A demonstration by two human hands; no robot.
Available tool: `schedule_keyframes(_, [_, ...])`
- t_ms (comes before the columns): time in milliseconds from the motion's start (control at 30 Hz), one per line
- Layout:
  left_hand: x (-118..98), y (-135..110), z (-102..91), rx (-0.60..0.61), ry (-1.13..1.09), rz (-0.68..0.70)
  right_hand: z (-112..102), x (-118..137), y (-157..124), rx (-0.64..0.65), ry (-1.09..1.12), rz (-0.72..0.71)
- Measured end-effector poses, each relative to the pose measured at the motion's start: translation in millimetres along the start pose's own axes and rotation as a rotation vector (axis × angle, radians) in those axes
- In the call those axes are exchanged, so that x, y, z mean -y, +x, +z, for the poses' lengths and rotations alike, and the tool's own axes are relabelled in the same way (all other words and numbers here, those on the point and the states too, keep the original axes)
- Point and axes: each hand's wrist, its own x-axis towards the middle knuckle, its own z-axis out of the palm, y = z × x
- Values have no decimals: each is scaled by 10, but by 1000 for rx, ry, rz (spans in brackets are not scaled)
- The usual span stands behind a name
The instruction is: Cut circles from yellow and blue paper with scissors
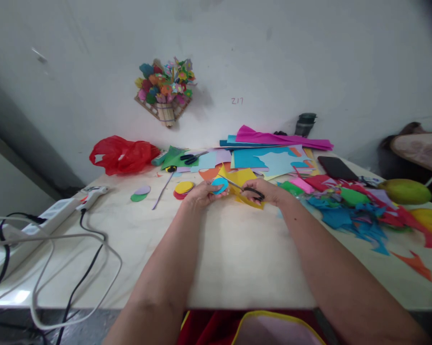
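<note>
A round blue paper piece (pixel 220 186) is pinched in my left hand (pixel 200 193). Yellow paper (pixel 239 177) lies right behind and beside it; whether my left fingers grip that too I cannot tell. My right hand (pixel 262 190) is closed on the black handles of a pair of scissors (pixel 252 192), whose blades point left across the yellow paper toward the blue round. Just left of my left hand, yellow paper circles (pixel 184 187) rest on red ones (pixel 180 195). Farther left, a lilac circle (pixel 143 190) overlaps a green circle (pixel 138 197).
Coloured scraps (pixel 348 211) spread over the table's right side, near a green-yellow fruit (pixel 406 190) and a dark phone-like slab (pixel 337 168). Paper sheets (pixel 259 158), other scissors (pixel 192 157) and a red plastic bag (pixel 124 155) lie at the back. Cables and a power strip (pixel 53 213) occupy the left.
</note>
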Motion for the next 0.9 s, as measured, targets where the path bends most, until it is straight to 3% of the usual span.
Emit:
schedule_keyframes(233, [-3,-11,7,23,-14,-4,5,-12,-6,2,-53,-6])
schedule_keyframes(467, [-12,-36,43,42,4,-5,63,86,-55,14,39,53])
schedule_keyframes(900, [2,-27,64,52,-6,6,98,99,-65,-5,-29,14])
